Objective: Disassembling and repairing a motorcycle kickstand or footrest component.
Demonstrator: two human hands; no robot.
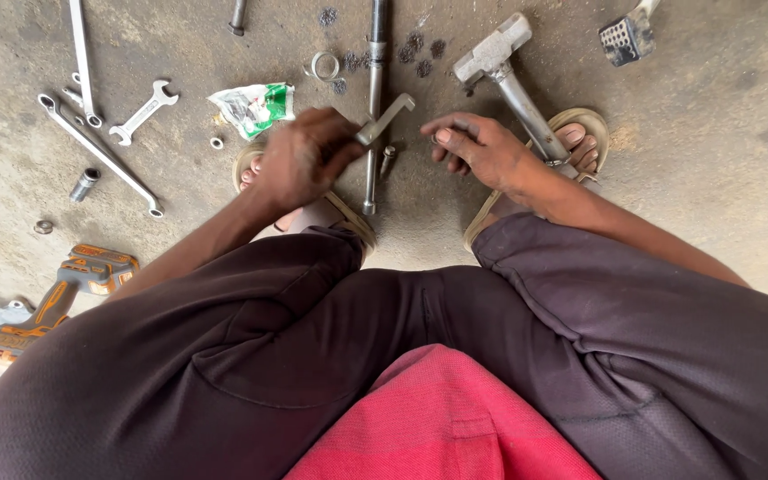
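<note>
One hand [306, 156], angled metal piece [386, 119] pointing upper-right

head cam | looks steeply down, close over lap | floor [713, 133] ahead, perhaps concrete

Person wears dark purplish-brown trousers [251, 356] of loose woven cloth, with a stitched pocket seam on the left thigh. Red knit shirt [442, 427], hem visible at lap. Tan open-toed sandals [580, 120] on both feet. Forearms bare; no sleeves, gloves or jewellery visible.
</note>
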